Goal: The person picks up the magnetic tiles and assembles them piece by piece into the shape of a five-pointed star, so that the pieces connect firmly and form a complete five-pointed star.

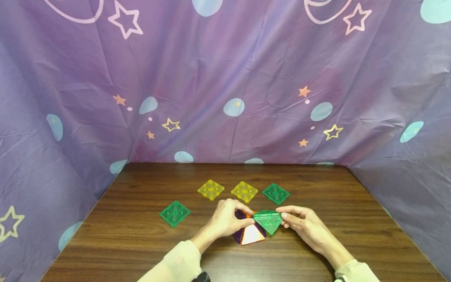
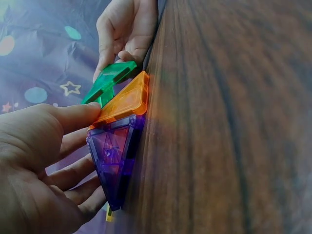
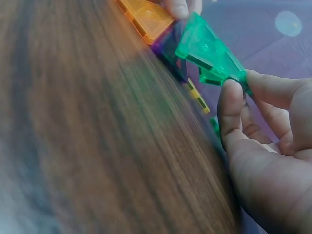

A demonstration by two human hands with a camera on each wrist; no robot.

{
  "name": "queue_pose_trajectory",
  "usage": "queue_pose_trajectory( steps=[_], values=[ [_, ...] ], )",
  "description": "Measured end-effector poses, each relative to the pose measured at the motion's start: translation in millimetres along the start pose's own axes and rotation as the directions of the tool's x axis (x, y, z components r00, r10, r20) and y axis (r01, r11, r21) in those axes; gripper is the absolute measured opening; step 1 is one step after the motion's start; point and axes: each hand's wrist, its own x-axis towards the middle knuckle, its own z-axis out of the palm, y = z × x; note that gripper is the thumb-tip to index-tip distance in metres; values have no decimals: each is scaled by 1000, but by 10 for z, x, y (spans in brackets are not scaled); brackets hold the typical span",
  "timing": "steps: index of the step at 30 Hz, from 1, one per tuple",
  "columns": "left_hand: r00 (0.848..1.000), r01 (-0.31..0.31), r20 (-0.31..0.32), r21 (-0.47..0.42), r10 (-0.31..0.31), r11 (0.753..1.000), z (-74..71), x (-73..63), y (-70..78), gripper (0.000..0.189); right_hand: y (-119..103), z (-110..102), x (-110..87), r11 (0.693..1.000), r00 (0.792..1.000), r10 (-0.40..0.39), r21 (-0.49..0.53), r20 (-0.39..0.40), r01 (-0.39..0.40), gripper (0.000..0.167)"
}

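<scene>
Triangular magnetic tiles, orange (image 2: 127, 100) and purple (image 2: 112, 156), lean together as a small pyramid on the table. In the head view the orange face is washed out by glare. My left hand (image 1: 228, 220) holds this pyramid at its top, thumb in front and fingers behind. My right hand (image 1: 305, 226) pinches two joined green triangular magnetic tiles (image 1: 269, 223) by their right corner, between thumb and fingers. The green pair is tilted and raised off the table, its left corner right at the pyramid's tip and my left fingertips.
Two yellow square magnetic tiles (image 1: 210, 190) lie flat behind the hands, with a green square tile (image 1: 276, 193) to their right. Another green square tile (image 1: 175, 214) lies to the left. A purple patterned cloth (image 1: 197, 78) surrounds the brown wooden table (image 1: 134, 243).
</scene>
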Motion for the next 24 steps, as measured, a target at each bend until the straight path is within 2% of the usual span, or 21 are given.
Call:
queue_pose_trajectory(
  steps=[14,24],
  values=[
    [1000,20,24,-2,-20,1000,-10,-16,11,20,52,17,11,1000,1000,17,-12,19,-17,40],
    [999,49,17,-1,-49,999,-24,-5,26,22,48,30,16,990,998,15,-140,57,-7,38]
  ],
)
